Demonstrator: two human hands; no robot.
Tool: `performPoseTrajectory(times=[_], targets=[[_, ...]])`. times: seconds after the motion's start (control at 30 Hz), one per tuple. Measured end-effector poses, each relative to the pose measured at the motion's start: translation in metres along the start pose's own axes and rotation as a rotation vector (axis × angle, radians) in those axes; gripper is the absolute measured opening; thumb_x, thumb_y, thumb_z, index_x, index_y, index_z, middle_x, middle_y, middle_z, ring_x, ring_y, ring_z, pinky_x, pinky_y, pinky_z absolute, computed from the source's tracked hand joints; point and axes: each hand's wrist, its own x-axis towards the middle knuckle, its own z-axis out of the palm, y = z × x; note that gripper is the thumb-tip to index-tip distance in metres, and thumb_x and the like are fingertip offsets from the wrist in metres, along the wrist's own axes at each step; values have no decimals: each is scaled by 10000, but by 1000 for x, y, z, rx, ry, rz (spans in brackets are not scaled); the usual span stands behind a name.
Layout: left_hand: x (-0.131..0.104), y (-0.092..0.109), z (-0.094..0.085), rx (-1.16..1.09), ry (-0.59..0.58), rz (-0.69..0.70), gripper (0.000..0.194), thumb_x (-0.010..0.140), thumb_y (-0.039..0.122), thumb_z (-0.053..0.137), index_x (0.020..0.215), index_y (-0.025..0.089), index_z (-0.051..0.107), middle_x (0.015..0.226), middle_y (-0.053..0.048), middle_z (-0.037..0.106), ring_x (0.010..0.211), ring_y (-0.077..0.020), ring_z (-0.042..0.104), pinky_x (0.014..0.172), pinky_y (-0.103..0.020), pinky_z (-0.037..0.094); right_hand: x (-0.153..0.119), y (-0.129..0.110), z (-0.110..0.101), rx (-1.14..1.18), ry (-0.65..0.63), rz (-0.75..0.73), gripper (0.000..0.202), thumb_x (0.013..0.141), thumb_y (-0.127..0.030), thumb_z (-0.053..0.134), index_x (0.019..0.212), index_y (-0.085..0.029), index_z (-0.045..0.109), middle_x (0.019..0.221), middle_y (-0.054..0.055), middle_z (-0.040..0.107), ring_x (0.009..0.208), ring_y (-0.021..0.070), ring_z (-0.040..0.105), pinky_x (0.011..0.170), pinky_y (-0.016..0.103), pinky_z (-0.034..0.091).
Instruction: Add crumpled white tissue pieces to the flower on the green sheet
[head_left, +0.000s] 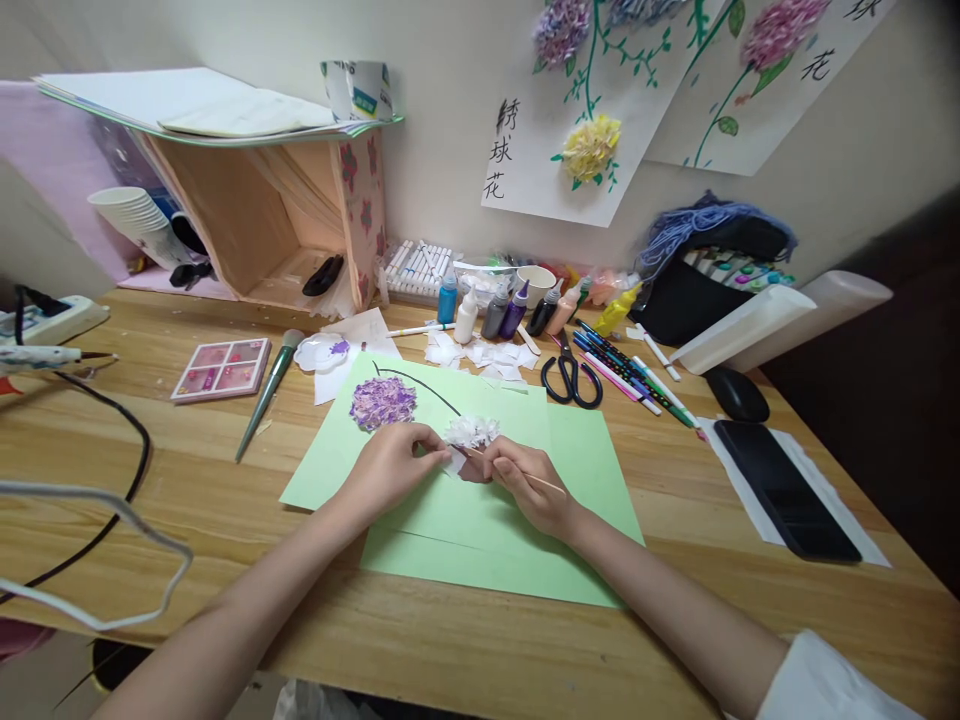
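Note:
My right hand (pixel 529 485) is closed around a thin wooden stick (pixel 546 486), whose tip meets a small white paper piece (pixel 455 461). The thumb and fingers of my left hand (pixel 401 462) pinch that piece from the other side. Just beyond my fingertips, a white ruffled paper flower (pixel 472 431) lies on green paper (pixel 495 525). A brownish patch (pixel 474 468) shows below the white flower. Farther left on the green paper is a purple flower (pixel 383 402), with a curved black line (pixel 420 384) drawn above it.
Black-handled scissors (pixel 571 380), paint bottles (pixel 512 312), white paper scraps (pixel 487 354) and pens (pixel 622 365) lie beyond the green paper. A brush (pixel 270 392) and pink palette (pixel 222 370) are at left. On the right are a phone (pixel 786 488) and black mouse (pixel 737 394).

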Motion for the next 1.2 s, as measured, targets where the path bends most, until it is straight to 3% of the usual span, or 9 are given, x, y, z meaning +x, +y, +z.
performPoseTrajectory(times=[0.27,0.43,0.63,1.2], targets=[[2,-2,9,-4,93,97,173,796,318,568,766,195,686,799,-20,697,719,-164,573,637,-265,389,-1,2,1,48,44,54,388,953,-476,294,773,-199,497,610,-19,464,580,128,464,569,248,360],[4,-2,10,45,114,113,167,806,314,556,758,194,662,809,-22,687,755,-175,578,645,-273,393,-5,3,1,-4,115,-56,435,963,-462,229,732,-214,502,613,2,483,577,148,476,571,272,376],[5,-2,10,71,109,127,165,804,313,553,749,196,655,796,-23,684,741,-171,579,638,-271,396,-3,0,2,-164,-7,-168,406,971,-421,232,753,-219,508,678,20,564,622,152,524,620,272,408],[5,-3,11,47,103,122,213,830,333,510,765,194,658,806,-31,686,762,-182,586,632,-276,396,1,-1,4,-185,-8,-71,379,972,-408,262,732,-212,480,663,8,532,607,144,491,592,252,376]])
